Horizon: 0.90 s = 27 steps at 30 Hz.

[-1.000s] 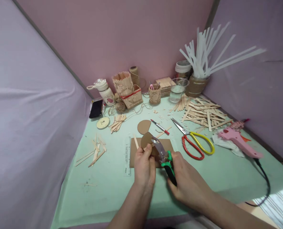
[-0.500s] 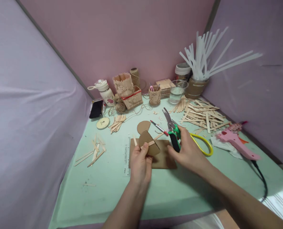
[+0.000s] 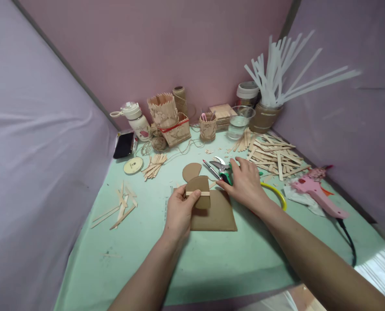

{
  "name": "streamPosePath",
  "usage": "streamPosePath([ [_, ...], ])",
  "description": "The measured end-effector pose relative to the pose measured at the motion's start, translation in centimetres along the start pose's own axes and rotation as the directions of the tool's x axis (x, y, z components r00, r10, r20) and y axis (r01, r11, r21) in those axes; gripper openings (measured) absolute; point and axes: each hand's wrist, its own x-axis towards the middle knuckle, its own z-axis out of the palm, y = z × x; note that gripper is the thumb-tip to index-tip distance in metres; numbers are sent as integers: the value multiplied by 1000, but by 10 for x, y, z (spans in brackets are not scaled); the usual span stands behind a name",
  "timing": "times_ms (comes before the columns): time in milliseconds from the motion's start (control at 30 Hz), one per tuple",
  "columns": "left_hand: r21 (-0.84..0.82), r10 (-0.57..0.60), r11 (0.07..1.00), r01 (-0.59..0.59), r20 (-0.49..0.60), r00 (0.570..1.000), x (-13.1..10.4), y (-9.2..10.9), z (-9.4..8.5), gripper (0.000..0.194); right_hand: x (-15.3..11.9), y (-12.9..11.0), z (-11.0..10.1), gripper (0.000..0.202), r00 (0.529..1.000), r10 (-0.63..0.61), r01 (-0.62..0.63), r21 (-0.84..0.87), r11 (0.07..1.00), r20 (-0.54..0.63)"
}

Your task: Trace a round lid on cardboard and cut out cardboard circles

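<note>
My left hand pinches a rounded brown cardboard piece, its thumb pressing a narrow wooden strip that lies across it. My right hand, fingers apart, rests over a pair of pruning shears with green handles. Their blades are spread and lie on the table; the palm hides part of the handles. Beneath the held piece is a brown cardboard sheet. Another rounded cardboard piece lies just behind. A pen lies left of the shears.
Right of my hand are a yellow loop handle and a pink glue gun with a cord. Craft sticks are heaped at back right, near a cup of water. Cut strips lie left. Stick-built containers stand behind.
My right hand has lowered the pruning shears to the table and its fingers have loosened. My left hand has turned the cardboard piece, so the strip now runs level. The view has shifted slightly.
</note>
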Motion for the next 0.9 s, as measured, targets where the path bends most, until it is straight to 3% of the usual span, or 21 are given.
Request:
streamPosePath([
  [67,28,8,1000,-8,-1,1000,3,-2,-2,38,-2,-6,-9,41,997,-72,73,281,957,-13],
  [100,43,15,999,-15,-2,1000,4,-3,-3,37,-3,-11,-14,29,994,-107,80,440,894,37],
  [167,79,33,996,-32,-6,999,6,-7,-6,36,-6,-20,-20,16,966,-179,9,670,743,187],
  [233,122,56,991,-55,-11,998,6,-10,-9,35,-9,-27,-22,13,927,-216,-103,761,641,307],
  [500,238,96,967,-89,-16,995,-1,0,-4,23,-20,-36,-16,11,839,-81,-437,754,491,539],
  [667,193,46,980,-46,6,999,-2,2,-2,27,-21,-39,-16,26,811,-23,-518,735,438,585],
  [800,61,45,997,-47,35,998,-1,-3,-7,33,-20,-37,-16,34,813,15,-536,740,406,581],
  [900,54,47,997,-51,70,996,-2,-7,-10,30,-20,-35,-15,36,807,29,-553,738,387,589],
])
